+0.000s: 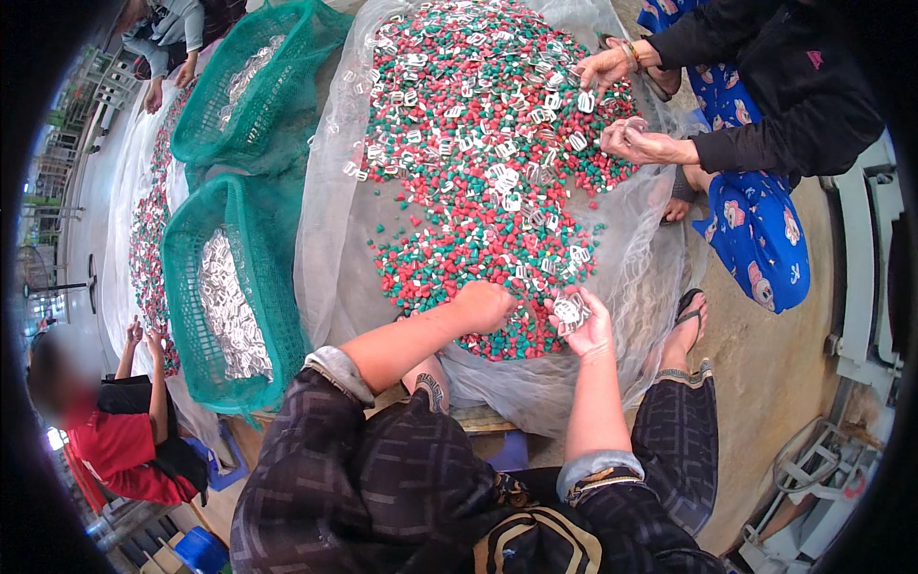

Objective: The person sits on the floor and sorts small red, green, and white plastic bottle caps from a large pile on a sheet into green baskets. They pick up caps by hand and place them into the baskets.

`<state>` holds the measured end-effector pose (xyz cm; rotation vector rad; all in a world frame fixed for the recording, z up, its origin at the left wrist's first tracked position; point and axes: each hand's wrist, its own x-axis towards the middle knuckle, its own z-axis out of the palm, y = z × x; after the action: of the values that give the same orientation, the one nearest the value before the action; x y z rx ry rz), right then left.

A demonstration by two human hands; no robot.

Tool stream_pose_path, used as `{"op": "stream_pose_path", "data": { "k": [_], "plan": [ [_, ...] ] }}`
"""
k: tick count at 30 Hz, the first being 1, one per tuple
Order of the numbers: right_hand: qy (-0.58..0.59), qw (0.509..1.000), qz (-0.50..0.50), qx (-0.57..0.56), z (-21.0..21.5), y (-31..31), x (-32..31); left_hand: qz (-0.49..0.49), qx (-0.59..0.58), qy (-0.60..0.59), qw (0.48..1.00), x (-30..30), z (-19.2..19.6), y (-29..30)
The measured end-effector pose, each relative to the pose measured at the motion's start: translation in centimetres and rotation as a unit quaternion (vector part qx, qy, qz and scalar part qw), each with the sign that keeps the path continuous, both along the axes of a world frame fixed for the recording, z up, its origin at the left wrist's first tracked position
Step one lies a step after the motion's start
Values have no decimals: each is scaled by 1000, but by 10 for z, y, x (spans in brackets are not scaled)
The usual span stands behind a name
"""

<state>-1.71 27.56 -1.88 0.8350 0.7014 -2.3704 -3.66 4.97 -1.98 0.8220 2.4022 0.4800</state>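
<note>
Several silver clips (pixel 570 309) held in right hand (pixel 590 325), left hand (pixel 483 306) closed, buried in pellets (pixel 459 239) just beside

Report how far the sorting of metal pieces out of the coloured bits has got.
Done: the green mesh basket holds a heap of silvery metal pieces. In hand: the right hand holds a few pieces; the left hand reaches into the red and green bits. Left: many pieces lie scattered across the pile.

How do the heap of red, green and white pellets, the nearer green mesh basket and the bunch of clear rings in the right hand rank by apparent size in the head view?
1. Heap of pellets, largest.
2. Nearer green mesh basket, clearly smaller.
3. Bunch of clear rings in the right hand, smallest by far.
Fisheye bending does not change this order.
</note>
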Motion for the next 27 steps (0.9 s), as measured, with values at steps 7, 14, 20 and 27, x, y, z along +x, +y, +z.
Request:
{"op": "stream_pose_path", "data": {
  "k": [7, 14, 20, 27],
  "plan": [
    [11, 998, 49, 27, 1, -9, -5, 136, 95, -79, 983, -16, 36, -34],
    [-22, 994, 108, -20, 17, -60, -10, 200, 297, -179, 916, -18, 62, -36],
    [-4, 987, 160, -13, 21, -78, -14, 467, 481, -447, 592, -23, 64, -84],
    [-4, 989, 147, -21, 14, -84, -9, 535, 648, -449, 303, 17, 58, -136]
  ]
}}
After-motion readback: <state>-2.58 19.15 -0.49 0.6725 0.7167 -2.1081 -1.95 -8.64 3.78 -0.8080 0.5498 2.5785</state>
